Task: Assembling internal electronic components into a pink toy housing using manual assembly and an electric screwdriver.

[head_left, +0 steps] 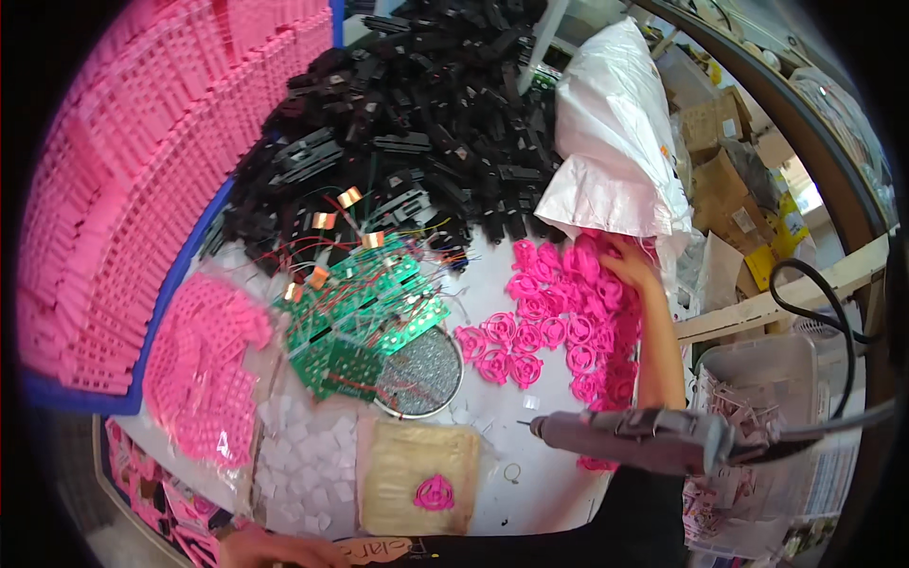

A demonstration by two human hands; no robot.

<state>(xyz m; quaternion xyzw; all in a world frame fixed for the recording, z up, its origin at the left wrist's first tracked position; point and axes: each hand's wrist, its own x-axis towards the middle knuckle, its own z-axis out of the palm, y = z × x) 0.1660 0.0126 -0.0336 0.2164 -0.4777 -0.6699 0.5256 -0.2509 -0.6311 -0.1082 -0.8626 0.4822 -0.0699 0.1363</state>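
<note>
Pink ring-shaped parts [525, 333] are lying heaped on the white table [497, 412], right of centre, running up to the mouth of a white bag [615, 123]. Right hand [625, 265] is touching the heap's far end, just at the bag mouth; fingertips are hiding among the parts, so can't tell if they're pinching any. Left hand [275, 551] is showing only partly at the lower edge; can't tell its grip either. 1 more pink part [435, 493] is lying on the yellowish pad [383, 464]. For good handling, fingers should be lifting loose top parts by their outer rings, easing any snagged loops instead of yanking, and forearm should be staying clear of the grey power tool [625, 440] hanging across it. Left of the heap, green circuit boards [412, 327] are overlapping a round dish [460, 371]; black parts [398, 123] are piling beyond.
</note>
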